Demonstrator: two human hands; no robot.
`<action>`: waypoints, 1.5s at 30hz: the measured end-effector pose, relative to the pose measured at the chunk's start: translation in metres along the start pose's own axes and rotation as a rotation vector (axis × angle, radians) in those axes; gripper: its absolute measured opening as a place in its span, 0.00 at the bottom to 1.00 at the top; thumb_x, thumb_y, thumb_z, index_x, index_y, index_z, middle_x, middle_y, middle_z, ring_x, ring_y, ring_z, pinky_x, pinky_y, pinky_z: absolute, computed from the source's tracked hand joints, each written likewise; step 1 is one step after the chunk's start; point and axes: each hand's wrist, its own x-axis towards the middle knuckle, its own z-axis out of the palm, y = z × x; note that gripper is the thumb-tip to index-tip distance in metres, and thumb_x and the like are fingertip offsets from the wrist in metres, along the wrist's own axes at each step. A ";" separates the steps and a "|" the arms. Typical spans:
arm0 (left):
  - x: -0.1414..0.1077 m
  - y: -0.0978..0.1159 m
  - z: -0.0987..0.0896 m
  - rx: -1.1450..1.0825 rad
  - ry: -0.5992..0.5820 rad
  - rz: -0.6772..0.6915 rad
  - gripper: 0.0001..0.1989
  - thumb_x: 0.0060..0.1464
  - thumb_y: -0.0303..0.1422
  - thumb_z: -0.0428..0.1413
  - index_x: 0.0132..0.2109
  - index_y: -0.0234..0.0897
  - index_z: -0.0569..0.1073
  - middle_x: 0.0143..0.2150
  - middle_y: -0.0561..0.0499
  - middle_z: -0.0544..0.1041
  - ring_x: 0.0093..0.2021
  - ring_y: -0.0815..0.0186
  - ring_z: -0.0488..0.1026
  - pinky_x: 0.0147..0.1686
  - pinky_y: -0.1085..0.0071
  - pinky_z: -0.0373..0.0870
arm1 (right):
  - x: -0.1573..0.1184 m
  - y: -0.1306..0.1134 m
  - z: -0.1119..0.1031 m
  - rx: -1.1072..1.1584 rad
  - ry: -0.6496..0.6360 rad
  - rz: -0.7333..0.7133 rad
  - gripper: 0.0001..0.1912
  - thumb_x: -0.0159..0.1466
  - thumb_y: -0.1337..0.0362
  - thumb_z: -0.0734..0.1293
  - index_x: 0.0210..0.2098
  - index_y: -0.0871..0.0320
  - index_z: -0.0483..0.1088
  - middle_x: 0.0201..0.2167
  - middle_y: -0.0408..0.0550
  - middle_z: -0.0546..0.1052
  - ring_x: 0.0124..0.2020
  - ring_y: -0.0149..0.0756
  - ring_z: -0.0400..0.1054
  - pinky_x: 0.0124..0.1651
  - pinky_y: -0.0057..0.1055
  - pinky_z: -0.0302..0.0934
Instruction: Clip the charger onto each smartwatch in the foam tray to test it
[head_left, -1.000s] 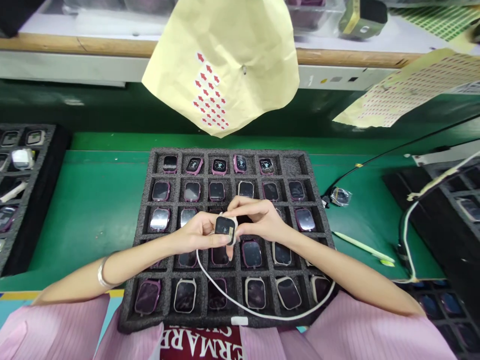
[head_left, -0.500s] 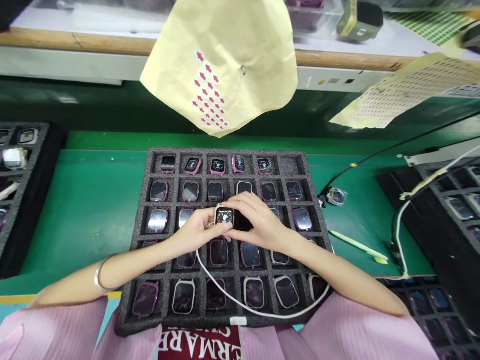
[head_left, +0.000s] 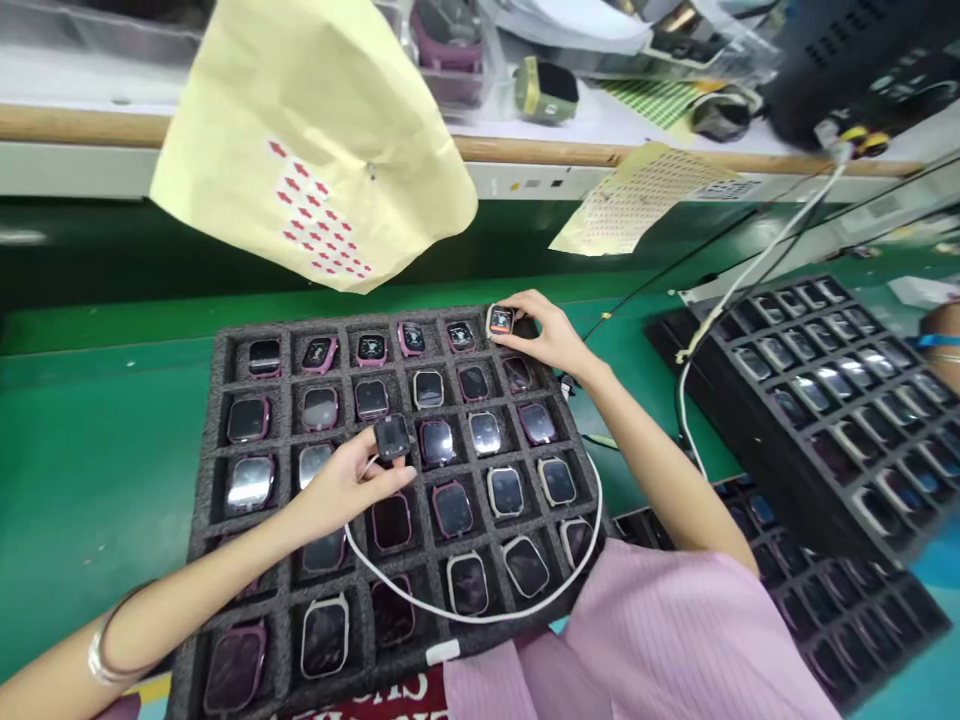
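Note:
My left hand (head_left: 352,485) is closed on a small dark square piece (head_left: 392,437) that has a white cable (head_left: 480,617) running from it. It is above the middle of the grey foam tray (head_left: 217,400). My right hand (head_left: 544,335) grips a light-framed watch (head_left: 500,320) with a lit screen, at the tray's back right compartment. Purple-framed and light-framed watches lie in the other compartments; some in the back row, such as this purple one (head_left: 371,348), show lit faces.
More foam trays of watches (head_left: 840,380) stand at the right. A yellow sheet with red arrow stickers (head_left: 315,150) hangs from the shelf edge (head_left: 525,152). Another person's arm (head_left: 943,345) shows at the far right.
The view has turned right. My hands have separated: the right has carried the light-framed watch to the back right compartment, while the left stays over the tray with the dark piece and cable.

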 end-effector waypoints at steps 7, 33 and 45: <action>-0.002 0.002 0.003 0.042 0.057 0.002 0.13 0.53 0.39 0.59 0.41 0.35 0.70 0.35 0.52 0.69 0.33 0.69 0.66 0.32 0.75 0.65 | -0.001 -0.005 -0.021 -0.315 -0.363 -0.023 0.22 0.64 0.57 0.66 0.52 0.64 0.68 0.46 0.60 0.72 0.48 0.53 0.66 0.47 0.44 0.62; 0.007 0.014 0.021 -0.002 -0.087 -0.033 0.20 0.48 0.40 0.63 0.43 0.33 0.69 0.35 0.53 0.71 0.25 0.74 0.61 0.24 0.76 0.58 | -0.044 -0.144 0.043 0.246 -0.288 -0.150 0.19 0.59 0.63 0.71 0.49 0.58 0.67 0.45 0.54 0.74 0.46 0.46 0.70 0.47 0.44 0.65; 0.003 0.011 0.023 -0.129 0.007 -0.028 0.17 0.53 0.44 0.58 0.38 0.32 0.67 0.24 0.59 0.62 0.17 0.78 0.53 0.16 0.76 0.48 | -0.053 -0.144 0.065 0.189 -0.139 -0.289 0.19 0.64 0.62 0.67 0.52 0.63 0.65 0.46 0.59 0.73 0.49 0.47 0.68 0.48 0.44 0.65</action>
